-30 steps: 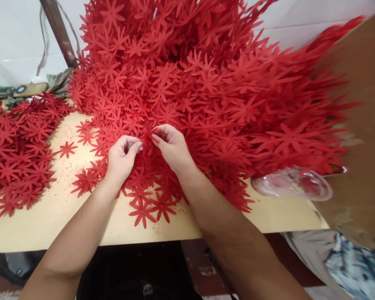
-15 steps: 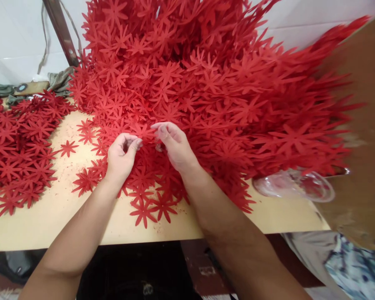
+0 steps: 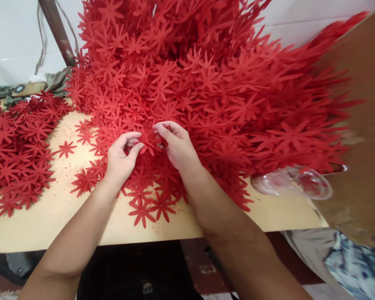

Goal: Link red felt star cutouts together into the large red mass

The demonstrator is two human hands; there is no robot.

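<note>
A single red star-shaped flower cutout (image 3: 149, 141) with narrow petals is between my two hands, over the front of a large heap of the same cutouts (image 3: 206, 91). My right hand (image 3: 178, 143) pinches with thumb and forefinger at the flower's upper right side. At its left edge, my left hand (image 3: 122, 153) has curled fingers, with thumb and fingertips around the petals. The exact grip is partly lost against the red behind it. A few flower cutouts (image 3: 142, 211) lie flat below the hands, near the table's front edge.
Another pile of red flowers (image 3: 18, 154) covers the left of the table (image 3: 71, 225). On the right are a clear plastic container (image 3: 315, 185) and a brown board (image 3: 359, 146). A dark upright bar (image 3: 58, 31) and a grey-green cloth (image 3: 58, 81) are at the back left.
The left thumb and forefinger have parted from a closed pinch, and the flower between my hands now shows more clearly. The view has shifted slightly.
</note>
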